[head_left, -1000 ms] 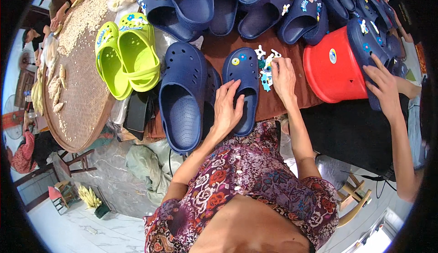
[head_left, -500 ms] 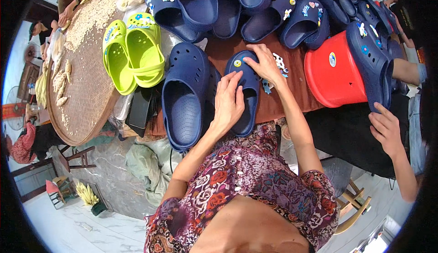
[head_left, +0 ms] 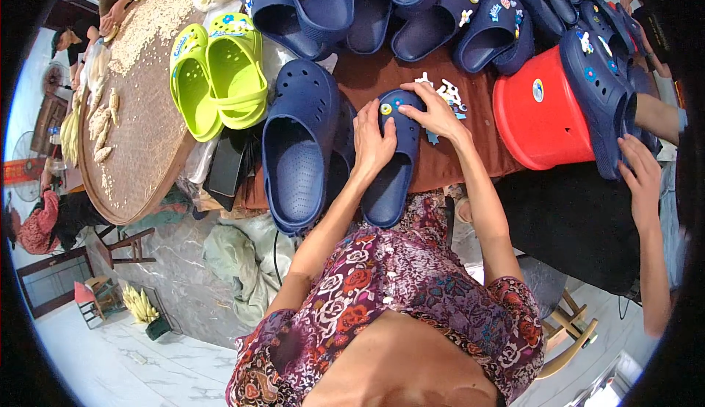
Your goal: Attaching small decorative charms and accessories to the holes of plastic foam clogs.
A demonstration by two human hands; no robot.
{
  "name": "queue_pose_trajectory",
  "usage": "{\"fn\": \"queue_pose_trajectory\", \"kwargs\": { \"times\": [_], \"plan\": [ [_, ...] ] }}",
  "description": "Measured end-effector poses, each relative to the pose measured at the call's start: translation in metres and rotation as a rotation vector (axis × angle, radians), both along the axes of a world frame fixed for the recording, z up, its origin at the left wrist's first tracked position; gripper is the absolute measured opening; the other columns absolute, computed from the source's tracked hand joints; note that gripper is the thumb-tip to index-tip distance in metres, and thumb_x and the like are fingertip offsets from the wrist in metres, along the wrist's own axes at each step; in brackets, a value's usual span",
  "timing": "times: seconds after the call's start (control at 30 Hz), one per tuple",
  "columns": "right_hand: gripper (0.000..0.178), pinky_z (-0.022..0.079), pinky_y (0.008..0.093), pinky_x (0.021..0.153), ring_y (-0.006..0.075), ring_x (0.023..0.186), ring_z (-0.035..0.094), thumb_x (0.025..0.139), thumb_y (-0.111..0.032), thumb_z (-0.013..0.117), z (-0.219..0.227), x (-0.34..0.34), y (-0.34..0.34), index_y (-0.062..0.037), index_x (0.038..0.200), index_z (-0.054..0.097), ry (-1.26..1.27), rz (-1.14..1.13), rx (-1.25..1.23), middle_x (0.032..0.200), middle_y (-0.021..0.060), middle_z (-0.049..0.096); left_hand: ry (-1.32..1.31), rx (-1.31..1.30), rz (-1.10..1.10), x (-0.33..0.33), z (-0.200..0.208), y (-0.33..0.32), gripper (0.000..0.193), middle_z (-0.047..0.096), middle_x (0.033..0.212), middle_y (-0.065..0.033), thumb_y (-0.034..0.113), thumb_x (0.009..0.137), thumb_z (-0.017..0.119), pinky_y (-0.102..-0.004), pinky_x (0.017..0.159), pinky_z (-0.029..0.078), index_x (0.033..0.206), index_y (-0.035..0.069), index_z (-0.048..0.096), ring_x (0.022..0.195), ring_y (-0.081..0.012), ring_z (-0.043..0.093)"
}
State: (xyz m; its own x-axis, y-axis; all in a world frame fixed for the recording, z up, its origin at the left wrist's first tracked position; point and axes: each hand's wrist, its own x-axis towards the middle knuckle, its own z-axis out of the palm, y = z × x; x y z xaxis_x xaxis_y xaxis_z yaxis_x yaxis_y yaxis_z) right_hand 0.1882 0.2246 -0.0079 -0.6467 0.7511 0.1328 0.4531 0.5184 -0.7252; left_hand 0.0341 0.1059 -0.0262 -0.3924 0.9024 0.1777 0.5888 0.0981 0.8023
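A navy clog (head_left: 389, 190) lies in front of me at the table's near edge, its toe pointing away. A round yellow charm (head_left: 386, 109) and a small blue flower charm (head_left: 399, 103) sit on its upper. My left hand (head_left: 376, 141) grips the clog's left side, fingers by the yellow charm. My right hand (head_left: 438, 113) curls over the toe's right side, thumb close to the flower charm. Loose charms (head_left: 449, 98), white and blue, lie on the brown cloth just beyond my right hand. Another navy clog (head_left: 296, 164) stands left of my left hand, partly covering one more.
Lime-green clogs (head_left: 239, 76) and a dark phone-like slab (head_left: 228, 163) lie left, beside a round woven tray (head_left: 139, 142) of pale kernels. Navy clogs (head_left: 323, 3) pile up at the back. Right, another person's hand (head_left: 640, 172) touches a clog (head_left: 598, 102) against a red bucket (head_left: 543, 117).
A blue flower charm now shows beside the yellow one. My left hand has shifted right along the clog, and my right hand has moved slightly. The other person's hand has risen along its clog.
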Motion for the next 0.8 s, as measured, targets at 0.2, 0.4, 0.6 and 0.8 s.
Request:
{"fn": "queue_pose_trajectory", "kwargs": {
  "times": [0.2,0.4,0.6,0.8],
  "plan": [
    [0.058,0.044,0.041,0.1,0.0307,0.113,0.058,0.078,-0.04,0.08,-0.003,-0.007,0.015,-0.0075,0.123,0.065,0.03,0.055,-0.063,0.116,0.0135,0.061,0.001,-0.116,0.047,-0.004,-0.009,0.021,0.052,0.058,0.13,-0.0257,0.025,0.091,0.064,-0.0467,0.104,0.041,0.134,-0.003,0.055,0.119,-0.0414,0.053],
    [0.046,0.045,0.0418,0.095,0.0312,0.109,0.059,0.085,-0.04,0.074,0.002,-0.015,0.013,-0.0109,0.12,0.069,-0.06,0.108,-0.05,0.109,0.0117,0.061,-0.005,-0.059,0.041,-0.012,-0.013,0.017,0.049,0.063,0.122,-0.0249,0.029,0.091,0.066,-0.0463,0.1,0.043,0.128,-0.002,0.061,0.113,-0.0404,0.056],
    [0.034,0.049,0.0398,0.088,0.0293,0.102,0.062,0.093,-0.034,0.064,-0.004,-0.016,0.0,-0.0111,0.116,0.072,-0.048,0.035,0.283,0.107,0.0092,0.063,0.103,-0.071,0.01,-0.013,0.005,0.022,0.049,0.067,0.112,-0.0222,0.034,0.086,0.073,-0.0458,0.093,0.047,0.12,-0.001,0.067,0.104,-0.0386,0.061],
    [0.022,0.051,0.0387,0.082,0.0294,0.096,0.064,0.091,-0.024,0.066,-0.004,-0.024,0.001,-0.007,0.104,0.073,0.0,0.018,0.338,0.1,0.0073,0.067,0.12,-0.007,-0.007,-0.016,0.004,0.025,0.038,0.069,0.101,-0.0229,0.028,0.087,0.072,-0.0475,0.085,0.049,0.111,-0.002,0.07,0.094,-0.0396,0.063]
  ]
}}
